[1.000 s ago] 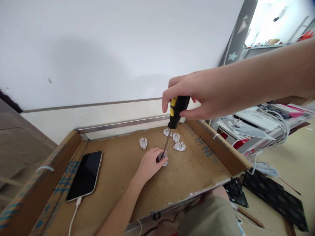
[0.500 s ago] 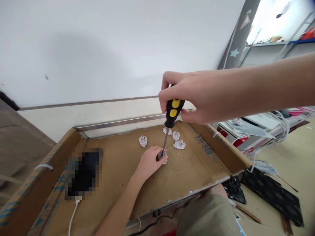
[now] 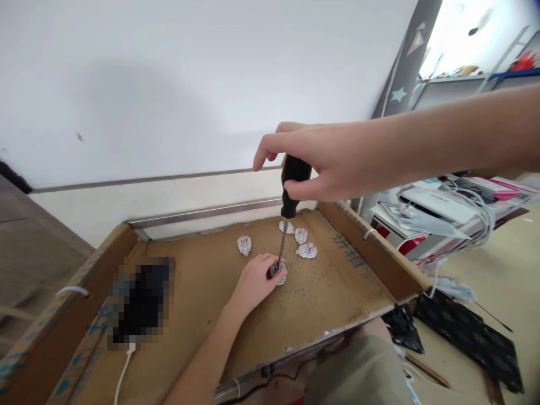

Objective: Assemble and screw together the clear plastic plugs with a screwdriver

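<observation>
My right hand (image 3: 314, 163) grips the black handle of a screwdriver (image 3: 290, 194) held almost upright, index finger lifted off it. The metal shaft runs down to a small clear plastic plug part (image 3: 279, 275) on the cardboard tray (image 3: 202, 281). My left hand (image 3: 255, 281) rests on the tray with fingers closed round that part, holding it under the tip. Three more clear plug parts (image 3: 300, 241) lie just behind, and another (image 3: 244, 244) sits apart to the left.
A dark phone (image 3: 141, 301) with a white cable lies at the tray's left. Raised cardboard walls ring the tray. Papers, white cables (image 3: 468, 208) and a black keyboard-like object (image 3: 468, 334) sit to the right. A white wall stands behind. My knee (image 3: 358, 365) shows below.
My right hand has turned on the screwdriver handle; the yellow marks have rotated out of sight and the index finger has lifted. My left hand and the plug part stay put.
</observation>
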A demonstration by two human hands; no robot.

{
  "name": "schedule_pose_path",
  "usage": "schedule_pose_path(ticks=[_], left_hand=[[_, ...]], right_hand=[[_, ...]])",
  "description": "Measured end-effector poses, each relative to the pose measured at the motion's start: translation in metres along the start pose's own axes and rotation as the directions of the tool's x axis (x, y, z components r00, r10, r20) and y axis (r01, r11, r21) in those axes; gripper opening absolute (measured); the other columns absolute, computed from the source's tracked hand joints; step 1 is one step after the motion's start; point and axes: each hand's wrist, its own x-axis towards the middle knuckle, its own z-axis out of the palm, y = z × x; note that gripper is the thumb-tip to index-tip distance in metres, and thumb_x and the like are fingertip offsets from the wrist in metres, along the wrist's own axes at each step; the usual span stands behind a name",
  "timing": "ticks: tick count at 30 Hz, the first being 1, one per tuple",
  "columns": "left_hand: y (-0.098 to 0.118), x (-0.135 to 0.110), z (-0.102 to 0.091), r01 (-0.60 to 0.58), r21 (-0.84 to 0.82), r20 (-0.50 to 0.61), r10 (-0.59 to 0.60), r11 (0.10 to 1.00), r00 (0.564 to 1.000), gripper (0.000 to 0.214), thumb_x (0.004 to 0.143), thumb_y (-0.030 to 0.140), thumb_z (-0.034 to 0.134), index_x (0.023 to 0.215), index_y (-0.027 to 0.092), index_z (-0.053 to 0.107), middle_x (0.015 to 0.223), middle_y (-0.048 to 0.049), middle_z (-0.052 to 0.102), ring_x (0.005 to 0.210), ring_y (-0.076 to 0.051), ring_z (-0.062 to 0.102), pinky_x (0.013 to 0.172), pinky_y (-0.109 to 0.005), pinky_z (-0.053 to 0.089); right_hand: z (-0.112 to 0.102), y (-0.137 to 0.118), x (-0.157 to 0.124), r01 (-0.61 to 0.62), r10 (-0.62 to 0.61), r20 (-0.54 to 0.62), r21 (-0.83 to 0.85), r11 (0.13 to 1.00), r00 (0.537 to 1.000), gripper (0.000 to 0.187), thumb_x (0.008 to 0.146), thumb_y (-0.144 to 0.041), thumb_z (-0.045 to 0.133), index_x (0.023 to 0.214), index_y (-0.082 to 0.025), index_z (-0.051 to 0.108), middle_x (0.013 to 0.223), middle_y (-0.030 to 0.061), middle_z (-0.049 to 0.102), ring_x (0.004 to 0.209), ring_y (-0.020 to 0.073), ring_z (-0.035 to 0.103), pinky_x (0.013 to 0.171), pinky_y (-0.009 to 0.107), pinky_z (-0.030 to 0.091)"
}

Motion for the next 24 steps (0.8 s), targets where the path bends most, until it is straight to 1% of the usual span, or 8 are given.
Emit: schedule_pose_path(ticks=[5,7,9,11,13,16,20,24], left_hand=[[0.001,0.001,-0.003,-0.02,0.046,-0.007,0.021,0.999,1.0,0.023,0.082,0.037,0.054,0.099,0.023,0.061,0.099,-0.0024,0.064,0.093,-0.019,0.057,0.084,-0.032,0.044],[-0.005,-0.003,-0.021,0.003,0.153,-0.058,0.006,0.988,0.998,0.032,0.082,0.041,0.054,0.109,0.024,0.056,0.108,-0.0032,0.062,0.102,-0.021,0.054,0.091,-0.035,0.041],[-0.02,-0.013,-0.052,0.118,0.323,-0.167,-0.067,0.939,0.984,0.042,0.082,0.046,0.051,0.119,0.025,0.049,0.118,-0.0048,0.057,0.112,-0.025,0.049,0.097,-0.039,0.037],[-0.044,-0.029,-0.089,0.33,0.476,-0.326,-0.185,0.815,0.927,0.052,0.083,0.049,0.046,0.126,0.02,0.041,0.127,-0.0099,0.049,0.117,-0.032,0.044,0.097,-0.046,0.035],[-0.073,-0.048,-0.122,0.543,0.547,-0.445,-0.327,0.637,0.833,0.06,0.082,0.05,0.044,0.129,0.014,0.035,0.132,-0.0139,0.042,0.117,-0.042,0.04,0.092,-0.055,0.037],[-0.11,-0.071,-0.151,0.649,0.564,-0.435,-0.484,0.511,0.759,0.066,0.078,0.053,0.047,0.129,0.014,0.034,0.135,-0.015,0.038,0.116,-0.047,0.04,0.088,-0.058,0.038],[-0.129,-0.078,-0.154,0.703,0.522,-0.318,-0.655,0.483,0.686,0.067,0.082,0.056,0.039,0.131,0.011,0.031,0.134,-0.019,0.041,0.117,-0.04,0.044,0.088,-0.051,0.041],[-0.114,-0.069,-0.143,0.69,0.521,-0.304,-0.646,0.503,0.7,0.067,0.083,0.057,0.037,0.133,0.012,0.03,0.132,-0.0212,0.043,0.112,-0.039,0.05,0.083,-0.051,0.043]], right_hand=[[-0.003,0.0,0.001,-0.094,0.105,0.034,-0.238,0.967,0.994,0.029,0.076,-0.036,0.049,0.098,-0.021,0.061,0.087,0.0042,0.056,0.07,0.0123,0.048,0.062,0.024,0.03],[-0.002,0.002,-0.002,-0.079,0.089,0.024,-0.273,0.959,0.996,0.029,0.077,-0.039,0.046,0.094,-0.021,0.062,0.085,0.004,0.056,0.071,0.0125,0.048,0.062,0.024,0.03],[0.0,0.003,-0.006,-0.011,0.017,0.025,-0.239,0.971,1.0,0.029,0.077,-0.04,0.046,0.094,-0.022,0.062,0.085,0.0029,0.057,0.069,0.011,0.048,0.061,0.023,0.029],[0.0,0.002,-0.011,0.041,-0.038,0.019,-0.21,0.977,0.999,0.026,0.076,-0.038,0.048,0.092,-0.023,0.062,0.086,0.0011,0.057,0.065,0.0089,0.046,0.06,0.022,0.028],[-0.001,0.001,-0.014,0.043,-0.044,0.0,-0.218,0.975,0.999,0.021,0.075,-0.035,0.049,0.088,-0.025,0.061,0.086,-0.0007,0.058,0.06,0.0074,0.043,0.057,0.022,0.027],[-0.002,0.001,-0.016,0.056,-0.061,-0.018,-0.226,0.972,0.998,0.019,0.076,-0.034,0.048,0.086,-0.025,0.061,0.087,-0.001,0.059,0.057,0.0074,0.04,0.054,0.022,0.026],[0.0,0.008,-0.016,0.1,-0.111,-0.045,-0.208,0.973,0.993,0.018,0.075,-0.035,0.048,0.083,-0.024,0.06,0.085,0.0,0.059,0.059,0.0091,0.042,0.053,0.023,0.025],[0.002,0.008,-0.017,0.09,-0.105,-0.066,-0.202,0.975,0.992,0.017,0.075,-0.032,0.048,0.082,-0.022,0.06,0.083,0.0007,0.06,0.059,0.0087,0.042,0.053,0.023,0.025]])
